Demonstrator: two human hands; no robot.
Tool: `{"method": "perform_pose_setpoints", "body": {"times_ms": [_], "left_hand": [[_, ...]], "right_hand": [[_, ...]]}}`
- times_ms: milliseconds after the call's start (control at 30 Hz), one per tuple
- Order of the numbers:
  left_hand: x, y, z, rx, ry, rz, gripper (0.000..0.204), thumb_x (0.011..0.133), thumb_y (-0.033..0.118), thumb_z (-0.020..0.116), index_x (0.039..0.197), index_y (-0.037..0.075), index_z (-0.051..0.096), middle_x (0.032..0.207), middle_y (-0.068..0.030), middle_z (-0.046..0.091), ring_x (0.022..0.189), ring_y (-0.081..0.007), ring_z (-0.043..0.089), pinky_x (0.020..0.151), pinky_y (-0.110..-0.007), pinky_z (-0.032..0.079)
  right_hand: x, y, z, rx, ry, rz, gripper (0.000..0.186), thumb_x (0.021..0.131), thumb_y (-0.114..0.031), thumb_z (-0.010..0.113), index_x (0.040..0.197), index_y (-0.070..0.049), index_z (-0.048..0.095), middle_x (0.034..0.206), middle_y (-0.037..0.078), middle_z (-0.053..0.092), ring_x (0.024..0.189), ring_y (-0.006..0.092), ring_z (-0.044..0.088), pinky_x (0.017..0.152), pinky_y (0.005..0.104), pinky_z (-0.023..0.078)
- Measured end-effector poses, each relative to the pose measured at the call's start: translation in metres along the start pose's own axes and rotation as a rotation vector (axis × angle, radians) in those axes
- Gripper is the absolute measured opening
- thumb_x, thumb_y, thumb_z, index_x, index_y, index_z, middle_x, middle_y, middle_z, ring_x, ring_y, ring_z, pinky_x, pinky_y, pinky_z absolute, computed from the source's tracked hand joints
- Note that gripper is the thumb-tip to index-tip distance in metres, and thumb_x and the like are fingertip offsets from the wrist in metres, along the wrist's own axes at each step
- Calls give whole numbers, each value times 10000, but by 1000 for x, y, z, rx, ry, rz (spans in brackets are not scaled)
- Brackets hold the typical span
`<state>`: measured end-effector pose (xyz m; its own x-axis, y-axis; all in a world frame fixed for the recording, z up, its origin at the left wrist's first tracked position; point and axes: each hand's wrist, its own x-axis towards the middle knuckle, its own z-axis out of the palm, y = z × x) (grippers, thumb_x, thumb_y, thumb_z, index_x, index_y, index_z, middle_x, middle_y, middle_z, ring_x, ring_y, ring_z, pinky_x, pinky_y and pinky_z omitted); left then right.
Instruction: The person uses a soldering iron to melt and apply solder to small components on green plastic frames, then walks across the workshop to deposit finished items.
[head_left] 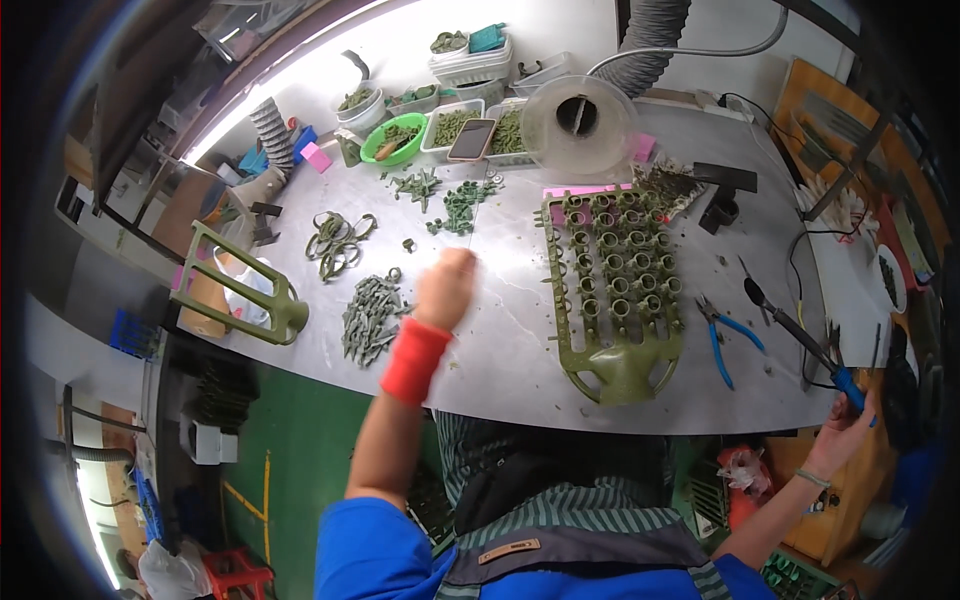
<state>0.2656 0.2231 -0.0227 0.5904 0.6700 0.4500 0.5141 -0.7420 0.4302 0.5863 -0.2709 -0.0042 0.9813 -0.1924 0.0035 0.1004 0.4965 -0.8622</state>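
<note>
My left hand (pixel 447 288), with a red wristband, hovers over the grey table in the middle. Its fingers are smeared by motion, and whether they hold anything is hidden. Beside it lie a pile of small grey-green pieces (pixel 370 320) and a cluster of darker green pieces (pixel 462 207). At the far right, the fingers of my right hand (pixel 840 437) close round the blue handle of a tool (pixel 848 386) with a long dark shaft. Between my hands rests an olive-green frame (pixel 622 368) bearing rows of ring-shaped parts (pixel 638 260).
Blue-handled pliers (pixel 722 340) lie right of the frame. Another olive frame (pixel 285 315) stands at the table's left edge, near several green loops (pixel 338 243). Along the back are a green bowl (pixel 393 143), tubs of green pieces (pixel 455 125), a phone (pixel 472 139) and a clear round hood (pixel 580 130).
</note>
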Motion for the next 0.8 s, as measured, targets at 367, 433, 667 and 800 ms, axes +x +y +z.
{"method": "perform_pose_setpoints", "body": {"times_ms": [367, 433, 667, 800], "left_hand": [[67, -238, 16, -173, -202, -524, 148, 762, 138, 742, 837, 18, 701, 771, -88, 704, 707, -156, 668, 676, -292, 535], [67, -216, 9, -180, -191, -489, 138, 768, 122, 734, 835, 9, 693, 770, -86, 704, 695, -144, 667, 656, -283, 534], [73, -115, -26, -808, -355, -283, 281, 879, 87, 654, 1146, 3, 636, 991, -84, 676, 887, -144, 660, 799, -249, 524], [78, -62, -32, -927, -479, -216, 283, 889, 82, 642, 1154, -17, 628, 1042, -98, 667, 938, -152, 653, 854, -251, 507]], "right_hand": [[-54, -31, 35, 50, -110, 33, 269, 920, -228, 612, 1080, -13, 594, 952, 69, 659, 735, 123, 661, 618, 192, 557], [-72, -33, 46, 79, -177, 141, 271, 932, -218, 592, 1098, -5, 581, 973, 80, 651, 742, 138, 656, 630, 215, 574], [-149, -21, 119, 43, -517, 187, 288, 977, -256, 515, 1078, 10, 556, 1109, 165, 585, 861, 202, 672, 744, 289, 585], [-208, -8, 162, -101, -734, 68, 227, 959, -158, 457, 1072, 19, 541, 1172, 187, 544, 924, 290, 671, 852, 364, 559]]}}
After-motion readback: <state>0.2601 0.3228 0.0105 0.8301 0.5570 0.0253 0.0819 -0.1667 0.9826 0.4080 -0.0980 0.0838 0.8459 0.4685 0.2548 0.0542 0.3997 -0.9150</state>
